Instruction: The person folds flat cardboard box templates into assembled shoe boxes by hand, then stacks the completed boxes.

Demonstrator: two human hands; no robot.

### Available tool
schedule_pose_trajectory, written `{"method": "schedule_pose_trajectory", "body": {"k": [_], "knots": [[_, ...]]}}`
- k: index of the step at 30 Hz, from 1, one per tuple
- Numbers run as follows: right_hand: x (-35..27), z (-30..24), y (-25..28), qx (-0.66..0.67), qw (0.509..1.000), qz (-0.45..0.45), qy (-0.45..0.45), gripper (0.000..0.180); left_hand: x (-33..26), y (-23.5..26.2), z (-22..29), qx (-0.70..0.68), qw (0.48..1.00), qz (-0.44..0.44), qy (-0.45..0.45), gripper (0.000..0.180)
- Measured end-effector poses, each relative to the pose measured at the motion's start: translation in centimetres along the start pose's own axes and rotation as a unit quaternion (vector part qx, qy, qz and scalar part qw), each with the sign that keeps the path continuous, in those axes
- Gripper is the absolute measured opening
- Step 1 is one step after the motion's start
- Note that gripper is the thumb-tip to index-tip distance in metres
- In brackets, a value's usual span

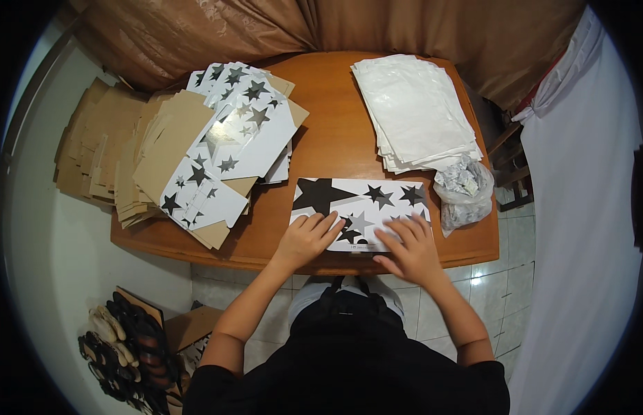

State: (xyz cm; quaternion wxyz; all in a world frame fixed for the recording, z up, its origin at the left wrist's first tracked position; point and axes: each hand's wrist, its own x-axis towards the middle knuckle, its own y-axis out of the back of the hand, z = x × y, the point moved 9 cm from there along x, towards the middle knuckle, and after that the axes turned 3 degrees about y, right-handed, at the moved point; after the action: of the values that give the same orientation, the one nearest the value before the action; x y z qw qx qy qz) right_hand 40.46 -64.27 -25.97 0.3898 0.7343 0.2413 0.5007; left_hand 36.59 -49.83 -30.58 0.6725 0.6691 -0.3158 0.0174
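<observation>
A white cardboard box (397,190) printed with black and grey stars lies at the table's front edge, its patterned face up. My left hand (306,240) rests on the box's near left corner, fingers stretched out over its surface. Over the near right part of the box is my right hand (412,250), slightly blurred, with fingers spread and thumb apart. Neither hand grips anything. At the left lies a pile of star-printed cardboard sheets (255,149), some plain brown side up.
Flat brown cardboard pieces (114,142) overlap at the far left of the wooden table (328,131). A stack of white plastic bags (411,107) lies at the back right. Near it sits a clear bag of small packets (465,194). Shoes (145,339) stand on the floor at lower left.
</observation>
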Motion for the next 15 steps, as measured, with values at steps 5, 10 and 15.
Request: {"method": "schedule_pose_trajectory", "body": {"k": [5, 10, 15], "knots": [[-0.9, 2.6, -5.2, -0.028, 0.979, -0.200, -0.007, 0.058, -0.7, -1.9, -0.2, -0.052, 0.998, -0.005, 0.035, 0.038], [-1.9, 3.0, -7.4, -0.024, 0.975, -0.221, -0.007, 0.057, -1.2, -2.7, -0.1, -0.078, 0.996, -0.029, 0.016, 0.044], [-2.7, 3.1, -8.1, -0.014, 0.974, -0.224, -0.018, 0.054, -1.1, -2.4, -0.1, -0.163, 0.981, -0.108, 0.008, 0.047]]}}
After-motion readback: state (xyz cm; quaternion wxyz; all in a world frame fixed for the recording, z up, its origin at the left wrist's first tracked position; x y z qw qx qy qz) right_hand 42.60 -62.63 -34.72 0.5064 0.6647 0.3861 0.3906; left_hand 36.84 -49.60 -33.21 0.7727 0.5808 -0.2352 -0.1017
